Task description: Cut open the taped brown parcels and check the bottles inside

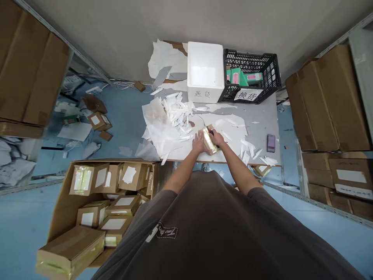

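The table [264, 122] spreads under both hands and well beyond them. Left of the hands and nearer the body stands a carton [58, 212] filled with boxes [124, 204]. Beyond the hands, towards the wall, a black crate [227, 94] lies to their right, holding green packs [239, 77]; a white bin [214, 95] stands against its left side. Paper scraps [178, 111] heap up to the left of the grip and beyond it. The taped box [207, 139] lies between the hands, near the table's front edge. The left hand [199, 143] rests on its left side, fingers extended; whether it pinches the edge I cannot tell. The right hand [217, 138] is closed round a tool over the box. Well to its right lies a phone [271, 143]. That tool [210, 132], red and black, is mostly hidden by the fingers.
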Action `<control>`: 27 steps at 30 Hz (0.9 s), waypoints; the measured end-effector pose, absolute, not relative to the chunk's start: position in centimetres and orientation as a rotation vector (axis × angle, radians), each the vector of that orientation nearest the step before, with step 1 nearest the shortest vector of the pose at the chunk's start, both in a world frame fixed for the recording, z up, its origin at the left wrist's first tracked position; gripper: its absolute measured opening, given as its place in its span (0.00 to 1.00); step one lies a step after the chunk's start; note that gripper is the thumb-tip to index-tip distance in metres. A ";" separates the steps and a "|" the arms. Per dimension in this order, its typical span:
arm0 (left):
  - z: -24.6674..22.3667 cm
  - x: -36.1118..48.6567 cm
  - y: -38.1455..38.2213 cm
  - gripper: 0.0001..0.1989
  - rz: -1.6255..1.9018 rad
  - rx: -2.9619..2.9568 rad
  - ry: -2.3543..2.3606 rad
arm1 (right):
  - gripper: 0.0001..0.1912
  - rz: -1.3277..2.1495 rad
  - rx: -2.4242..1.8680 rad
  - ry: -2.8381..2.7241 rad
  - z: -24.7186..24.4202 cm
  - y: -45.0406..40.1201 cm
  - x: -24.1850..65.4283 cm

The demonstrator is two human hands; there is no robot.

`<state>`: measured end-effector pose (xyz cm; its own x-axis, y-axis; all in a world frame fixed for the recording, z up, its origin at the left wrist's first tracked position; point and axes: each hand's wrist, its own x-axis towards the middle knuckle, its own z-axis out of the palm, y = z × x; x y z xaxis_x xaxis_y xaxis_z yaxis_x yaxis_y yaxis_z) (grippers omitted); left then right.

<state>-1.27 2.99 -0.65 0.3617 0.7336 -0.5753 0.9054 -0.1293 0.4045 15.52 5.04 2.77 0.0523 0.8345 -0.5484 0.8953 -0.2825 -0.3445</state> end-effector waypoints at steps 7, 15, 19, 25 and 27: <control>0.5 -3.3 3.9 0.74 -0.194 1.958 1.347 | 0.23 -1.007 2.273 1.845 3.9 3.4 14.6; 4.7 -6.7 8.7 0.33 0.229 1.991 1.437 | 0.20 -1.205 2.431 1.991 6.4 1.3 12.7; 6.2 -6.2 9.5 0.21 0.240 2.053 1.395 | 0.19 -1.269 2.484 2.028 7.3 0.6 11.7; 5.5 -8.6 9.7 0.16 0.280 2.051 1.485 | 0.19 -1.394 2.615 1.988 7.1 -0.6 11.7; 4.8 -11.3 10.4 0.17 0.262 1.958 1.663 | 0.20 -1.478 2.682 1.947 7.1 -1.2 12.4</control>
<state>-11.27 10.41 4.78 0.2149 0.9561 -0.1993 0.8484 -0.0817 0.5231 12.39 -1.23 7.08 0.1453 0.9376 -0.3160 0.5564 -0.3415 -0.7575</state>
